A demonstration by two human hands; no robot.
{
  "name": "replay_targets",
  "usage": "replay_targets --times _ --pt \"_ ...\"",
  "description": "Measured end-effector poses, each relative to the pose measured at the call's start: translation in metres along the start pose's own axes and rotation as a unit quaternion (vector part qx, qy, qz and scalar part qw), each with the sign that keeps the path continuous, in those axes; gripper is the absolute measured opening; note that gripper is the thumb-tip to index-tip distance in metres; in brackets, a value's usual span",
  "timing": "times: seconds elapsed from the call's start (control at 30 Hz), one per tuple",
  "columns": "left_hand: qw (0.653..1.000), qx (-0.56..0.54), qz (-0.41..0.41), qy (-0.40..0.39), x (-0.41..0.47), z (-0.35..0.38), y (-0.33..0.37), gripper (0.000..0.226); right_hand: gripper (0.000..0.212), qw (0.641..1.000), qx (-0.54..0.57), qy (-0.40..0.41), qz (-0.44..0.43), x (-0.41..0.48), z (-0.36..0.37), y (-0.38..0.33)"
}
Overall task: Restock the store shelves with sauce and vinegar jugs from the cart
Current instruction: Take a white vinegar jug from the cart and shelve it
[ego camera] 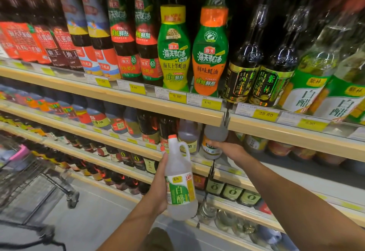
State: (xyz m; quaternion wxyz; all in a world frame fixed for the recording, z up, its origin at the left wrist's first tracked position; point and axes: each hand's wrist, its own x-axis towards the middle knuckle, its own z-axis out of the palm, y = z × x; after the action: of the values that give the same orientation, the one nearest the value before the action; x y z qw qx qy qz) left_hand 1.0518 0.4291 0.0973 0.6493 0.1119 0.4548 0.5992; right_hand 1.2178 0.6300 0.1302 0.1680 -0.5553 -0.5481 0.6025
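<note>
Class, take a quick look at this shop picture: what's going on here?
A person is restocking shelves. The left hand grips a clear vinegar jug in the air in front of the shelves. The right hand holds a second jug in at the middle shelf, beside a darker jug. Whether it is set down yet is unclear. The cart stands at the left.

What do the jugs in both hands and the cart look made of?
White vinegar jug in the left hand: probably translucent plastic, slightly matte; cloudy walls, moulded handle, orange cap, glossy printed label. Shelf jug in the right hand: similar cloudy plastic, top hidden. Cart: seemingly grey metal wire, a grid of thin rods; blurred, finish unclear.
</note>
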Motion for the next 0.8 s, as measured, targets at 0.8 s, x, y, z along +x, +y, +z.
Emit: replay_targets --times 0.8 --pt "0.997 0.031 -0.057 -0.051 -0.009 0.048 -0.010 0.083 0.035 0.994 0.003 0.044 -0.099 -0.087 -0.040 0.047"
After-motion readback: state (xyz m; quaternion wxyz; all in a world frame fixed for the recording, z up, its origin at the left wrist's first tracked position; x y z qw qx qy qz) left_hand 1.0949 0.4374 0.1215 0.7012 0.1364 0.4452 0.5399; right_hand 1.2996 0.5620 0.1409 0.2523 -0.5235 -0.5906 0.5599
